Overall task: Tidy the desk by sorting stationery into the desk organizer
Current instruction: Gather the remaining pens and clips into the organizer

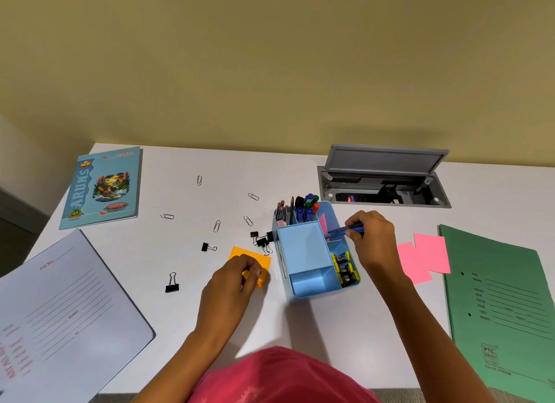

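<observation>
Mid-sort: right hand (371, 237) grips a blue pen (345, 230), tip dipping into the desk organizer (315, 288) beside its pink-note slot. Left hand (237, 275) pinches the orange sticky notes (252, 260) on the desk at the organizer's 9 o'clock. Likely next: stand the pen with the upright pens (306, 207) at 12, then lift the orange pad in; binder clips (262, 240) at 10 and pink notes (423, 260) at 3 are still out.
</observation>
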Available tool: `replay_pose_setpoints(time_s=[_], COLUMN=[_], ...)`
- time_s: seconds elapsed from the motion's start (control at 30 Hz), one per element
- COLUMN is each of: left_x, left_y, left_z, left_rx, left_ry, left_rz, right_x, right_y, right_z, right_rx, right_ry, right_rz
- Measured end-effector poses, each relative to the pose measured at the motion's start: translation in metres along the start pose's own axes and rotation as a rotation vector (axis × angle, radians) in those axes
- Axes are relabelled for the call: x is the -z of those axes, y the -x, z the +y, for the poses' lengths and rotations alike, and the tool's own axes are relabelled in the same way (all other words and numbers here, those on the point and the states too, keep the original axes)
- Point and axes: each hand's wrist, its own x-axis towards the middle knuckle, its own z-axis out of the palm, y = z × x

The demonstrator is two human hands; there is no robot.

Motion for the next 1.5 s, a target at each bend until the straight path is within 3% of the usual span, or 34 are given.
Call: replay_pose_setpoints(time_s=[0.27,0.43,0.7,0.8,0.87,0.97,1.07,1.3,1.5], left_x=[0.0,0.0,-0.005,-0.007,-0.013,-0.026,-0.041,-0.057,-0.059], left_y=[-0.002,-0.001,-0.002,-0.005,-0.009,-0.016,-0.02,-0.024,-0.029], left_z=[0.003,-0.001,0.002,0.009,0.016,0.021,0.027,0.032,0.025], left_rx=[-0.025,-0.025,-0.039,-0.07,0.018,0.263,0.403,0.499,0.487], left_ry=[-0.015,-0.011,-0.009,0.061,0.231,0.478,0.577,0.595,0.596], left_rz=[-0.003,0.002,-0.032,-0.067,-0.11,-0.192,-0.248,-0.264,-0.287], right_x=[-0.025,-0.025,0.012,0.026,0.027,0.008,-0.019,-0.049,-0.046], right_y=[-0.015,-0.018,0.017,0.043,0.061,0.088,0.107,0.099,0.08], right_z=[0.002,0.001,-0.01,-0.023,-0.028,-0.026,-0.013,0.012,0.018], right_rx=[-0.003,-0.052,-0.001,0.231,0.376,0.321,0.364,0.283,0.332], right_ry=[0.058,0.049,-0.014,-0.058,-0.004,0.017,0.106,0.039,0.097], right_rz=[-0.155,-0.138,0.188,0.342,0.344,0.127,0.014,-0.033,0.138])
